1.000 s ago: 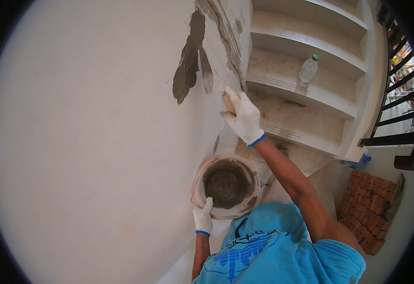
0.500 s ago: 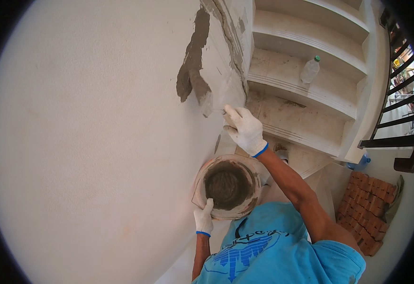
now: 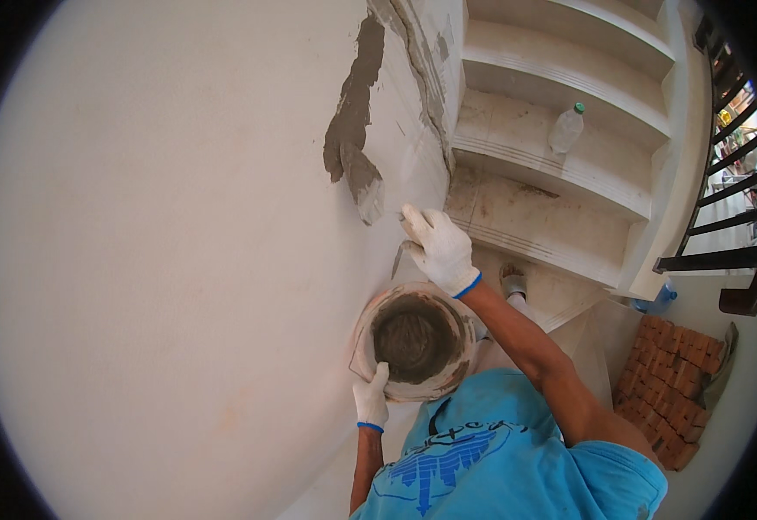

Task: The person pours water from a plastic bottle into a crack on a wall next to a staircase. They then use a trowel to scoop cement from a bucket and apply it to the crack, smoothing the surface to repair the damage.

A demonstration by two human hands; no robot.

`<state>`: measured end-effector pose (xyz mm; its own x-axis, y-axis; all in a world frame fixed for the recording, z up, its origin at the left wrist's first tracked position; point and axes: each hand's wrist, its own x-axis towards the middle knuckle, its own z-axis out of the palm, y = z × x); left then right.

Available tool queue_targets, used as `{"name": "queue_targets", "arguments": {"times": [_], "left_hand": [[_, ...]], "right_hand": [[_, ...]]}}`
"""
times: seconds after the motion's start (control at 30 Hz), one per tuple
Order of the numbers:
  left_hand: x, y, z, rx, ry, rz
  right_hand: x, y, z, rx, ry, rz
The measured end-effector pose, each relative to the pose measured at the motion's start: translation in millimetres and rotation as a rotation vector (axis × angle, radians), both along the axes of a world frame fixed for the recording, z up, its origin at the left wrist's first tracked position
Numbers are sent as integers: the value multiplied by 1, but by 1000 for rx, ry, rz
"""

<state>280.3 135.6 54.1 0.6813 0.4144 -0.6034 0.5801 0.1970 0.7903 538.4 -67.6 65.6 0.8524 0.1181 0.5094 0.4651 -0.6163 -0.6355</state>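
My right hand [image 3: 439,249], in a white knit glove with a blue cuff, is closed around the handle of a trowel [image 3: 364,188]. The trowel's blade, coated in grey mortar, lies at the lower end of a dark mortar patch [image 3: 359,87] on the white wall. Below it stands a round bucket [image 3: 363,338] with mortar [image 3: 415,334] inside and smears around its rim. My gloved left hand [image 3: 372,398] grips the near left part of that rim, the thumb over the inner edge.
White stairs [image 3: 534,212] rise at the right, with a clear green-capped bottle [image 3: 566,130] on one step. A dark railing [image 3: 725,258] runs along their far side. Stacked red bricks [image 3: 663,390] and a blue bottle [image 3: 656,299] sit at the lower right. A cracked strip [image 3: 422,69] marks the wall's corner.
My right hand has moved slightly down and left, bringing the trowel a little lower along the wall. The left hand stays on the bucket's rim.
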Motion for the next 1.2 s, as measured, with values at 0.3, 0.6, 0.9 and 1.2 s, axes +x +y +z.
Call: {"name": "queue_targets", "arguments": {"times": [0.3, 0.6, 0.9, 1.2], "left_hand": [[0, -4, 1, -11, -10, 42], [-3, -2, -1, -16, -30, 21], [-2, 0, -3, 17, 0, 33], [-1, 1, 3, 38, 100, 15]], "right_hand": [[39, 6, 17, 144, -5, -137], [46, 16, -2, 58, 97, -175], [50, 16, 8, 130, 32, -177], [20, 4, -8, 121, 71, -92]]}}
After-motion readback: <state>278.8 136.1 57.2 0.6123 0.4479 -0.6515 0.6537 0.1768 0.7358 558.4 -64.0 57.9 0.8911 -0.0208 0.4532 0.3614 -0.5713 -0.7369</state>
